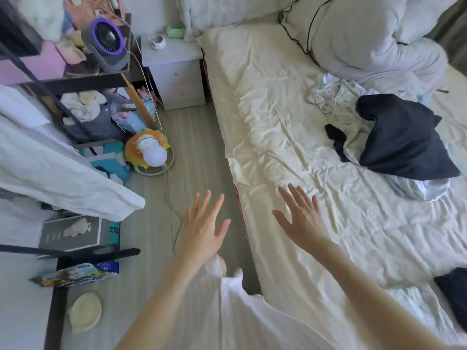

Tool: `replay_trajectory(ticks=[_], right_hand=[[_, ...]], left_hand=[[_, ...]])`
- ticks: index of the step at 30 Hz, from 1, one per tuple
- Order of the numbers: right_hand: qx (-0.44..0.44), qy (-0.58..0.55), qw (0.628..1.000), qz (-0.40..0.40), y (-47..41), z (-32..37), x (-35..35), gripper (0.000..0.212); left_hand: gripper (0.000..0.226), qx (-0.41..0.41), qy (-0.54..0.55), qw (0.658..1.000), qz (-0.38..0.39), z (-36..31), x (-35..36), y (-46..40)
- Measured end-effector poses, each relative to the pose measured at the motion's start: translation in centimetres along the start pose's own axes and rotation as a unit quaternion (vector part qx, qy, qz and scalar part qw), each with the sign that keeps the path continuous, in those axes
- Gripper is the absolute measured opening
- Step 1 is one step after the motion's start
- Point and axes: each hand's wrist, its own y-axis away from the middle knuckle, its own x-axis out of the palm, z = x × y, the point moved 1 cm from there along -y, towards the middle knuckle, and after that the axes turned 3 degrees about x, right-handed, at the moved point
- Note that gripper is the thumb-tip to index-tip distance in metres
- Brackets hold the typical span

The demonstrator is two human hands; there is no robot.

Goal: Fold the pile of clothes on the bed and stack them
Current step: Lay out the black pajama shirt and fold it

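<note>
2 hands spread wide and holding nothing, beside a bed with unfolded clothes.

The bed (290, 117) has a wrinkled cream sheet; the pile of clothes (384, 137), dark and pale pieces, lies at its far right below the pillows (358, 34). The left hand (202, 228) is over the wooden floor (197, 137), the right hand (303, 218) over the bed edge. A cluttered shelf (88, 79) holds a fan (107, 42).
</note>
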Motion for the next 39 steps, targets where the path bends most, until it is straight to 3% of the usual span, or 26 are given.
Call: replay_trajectory(ticks=[13, 19, 24, 29, 35, 39], right_hand=[[0.103, -0.002, 0.993, -0.054, -24.2, 5.1, -3.2, 0.061], [0.193, -0.015, 0.98, -0.046, -28.2, 2.7, -3.0, 0.062], [0.254, -0.017, 0.967, -0.015, -31.1, -4.1, -2.8, 0.061], [0.317, -0.012, 0.948, -0.024, -36.7, -15.6, -4.1, 0.057], [0.452, -0.021, 0.878, -0.155, -42.0, -29.9, -6.9, 0.043], [0.513, 0.035, 0.838, -0.184, -44.0, -38.2, -6.7, 0.065]], left_hand=[[0.058, 0.152, -0.075, 0.985, 0.021, 9.0, -9.1, -27.8], [0.06, 0.193, -0.088, 0.969, 0.126, 7.9, -8.0, -36.2], [0.06, 0.218, -0.121, 0.935, 0.251, 4.2, -3.2, -44.4], [0.057, 0.24, -0.169, 0.921, 0.255, -2.3, 3.2, -54.9], [0.057, 0.267, -0.181, 0.897, 0.302, -9.9, 12.5, -61.1], [0.06, 0.291, -0.214, 0.874, 0.324, -12.3, 18.5, -63.8]])
